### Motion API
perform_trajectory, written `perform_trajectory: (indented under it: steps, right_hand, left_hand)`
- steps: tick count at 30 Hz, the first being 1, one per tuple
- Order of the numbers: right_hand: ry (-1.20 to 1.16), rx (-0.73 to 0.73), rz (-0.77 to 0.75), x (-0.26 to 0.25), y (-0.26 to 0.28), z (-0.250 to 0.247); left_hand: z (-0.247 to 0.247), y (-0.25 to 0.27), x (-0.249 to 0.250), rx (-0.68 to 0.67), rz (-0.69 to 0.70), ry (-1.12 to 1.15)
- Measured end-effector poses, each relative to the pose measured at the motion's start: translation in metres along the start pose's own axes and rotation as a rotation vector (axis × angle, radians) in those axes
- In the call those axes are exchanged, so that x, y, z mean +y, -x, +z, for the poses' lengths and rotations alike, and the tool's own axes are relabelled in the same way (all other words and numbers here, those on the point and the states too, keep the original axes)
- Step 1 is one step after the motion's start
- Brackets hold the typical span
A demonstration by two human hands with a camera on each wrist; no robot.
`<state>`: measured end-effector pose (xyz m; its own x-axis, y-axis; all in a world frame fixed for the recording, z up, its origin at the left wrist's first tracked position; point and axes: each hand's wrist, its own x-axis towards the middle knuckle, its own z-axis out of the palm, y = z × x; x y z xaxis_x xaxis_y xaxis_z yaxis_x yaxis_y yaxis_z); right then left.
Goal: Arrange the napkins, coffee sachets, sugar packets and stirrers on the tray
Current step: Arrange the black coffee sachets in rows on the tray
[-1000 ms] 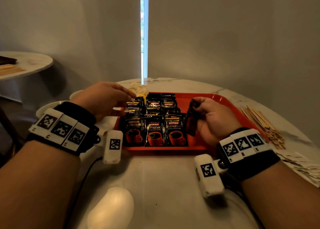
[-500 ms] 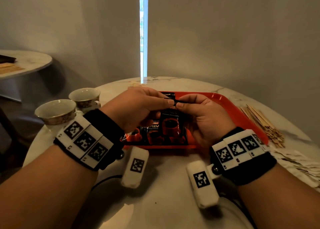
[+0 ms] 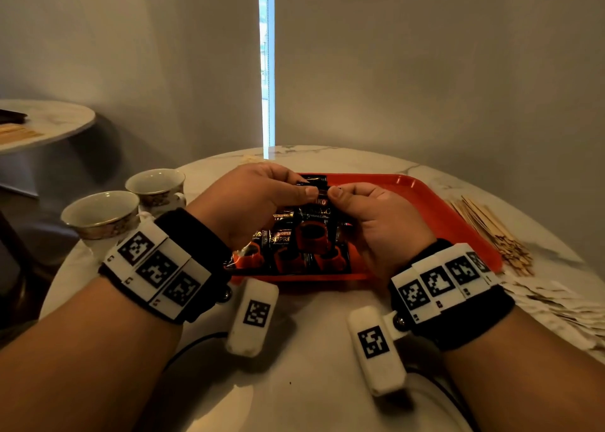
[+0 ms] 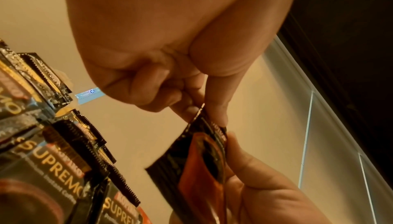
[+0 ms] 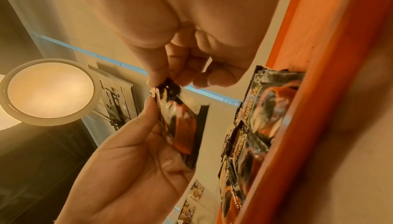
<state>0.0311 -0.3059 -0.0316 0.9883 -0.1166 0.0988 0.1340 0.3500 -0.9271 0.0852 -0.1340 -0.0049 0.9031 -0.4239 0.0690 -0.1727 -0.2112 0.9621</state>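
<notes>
I see both hands pinching one black coffee sachet with a red cup print point(image 3: 313, 225) by its top edge, mid-frame above the red plastic tray point(image 3: 435, 209). Left hand point(image 3: 252, 199) grips with thumb and forefinger; right hand point(image 3: 376, 218) does the same from the other side, other fingers curled. Sachet hangs below the pinch. More black sachets point(image 3: 288, 255) lie in rows on the tray, count unclear, hands hide most. Two white porcelain cups point(image 3: 131, 202) at left. Bundle of wooden stirrers point(image 3: 487, 232) at right; pale paper packets point(image 3: 563, 304) cut off at the right edge.
</notes>
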Motion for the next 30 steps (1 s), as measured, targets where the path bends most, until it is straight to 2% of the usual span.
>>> perform_trajectory:
  steps: [11,16,20,24,27,30]
  right_hand:
    - [-0.014,0.024,-0.005,0.006,-0.003,-0.001]
    - [0.062,0.068,-0.013,0.008,-0.005,-0.003]
    - [0.073,0.097,-0.001,0.009,-0.006,-0.006]
    - [0.038,0.044,0.010,0.010,-0.004,-0.003]
    - [0.007,0.130,0.021,0.009,-0.011,-0.011]
    - [-0.035,0.208,0.083,0.011,-0.018,-0.023]
  left_hand:
    - [0.001,-0.001,-0.001,0.015,-0.052,0.069]
    - [0.005,0.001,0.001,-0.002,-0.049,0.123]
    - [0.004,0.002,0.002,0.011,-0.027,0.044]
    - [-0.007,0.000,0.003,0.062,-0.053,-0.001]
    - [-0.023,-0.002,0.003,0.128,-0.076,0.085]
    - [-0.046,-0.006,-0.002,0.193,-0.154,0.061]
